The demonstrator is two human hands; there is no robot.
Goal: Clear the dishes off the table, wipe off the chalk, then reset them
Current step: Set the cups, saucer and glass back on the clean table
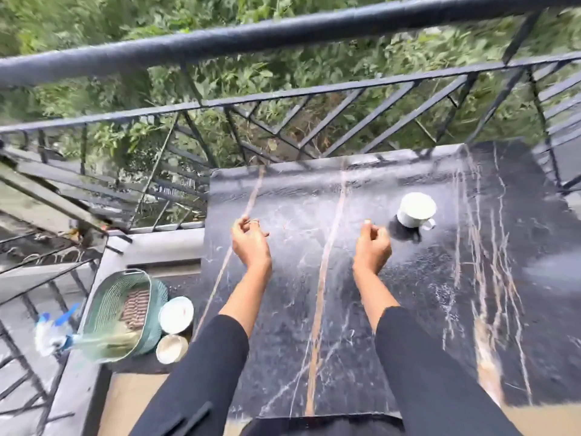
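The black, gold-veined marble tabletop (283, 325) lies before me, with a green slatted plastic basket (103, 309) on the ledge to its left. My left hand (251, 243) and right hand (372, 247) hover above the tabletop, fingers loosely curled, holding nothing. The white ceramic mug (415, 210) stands upright just beyond my right hand, and two round white bowls (176, 314) sit beside the basket.
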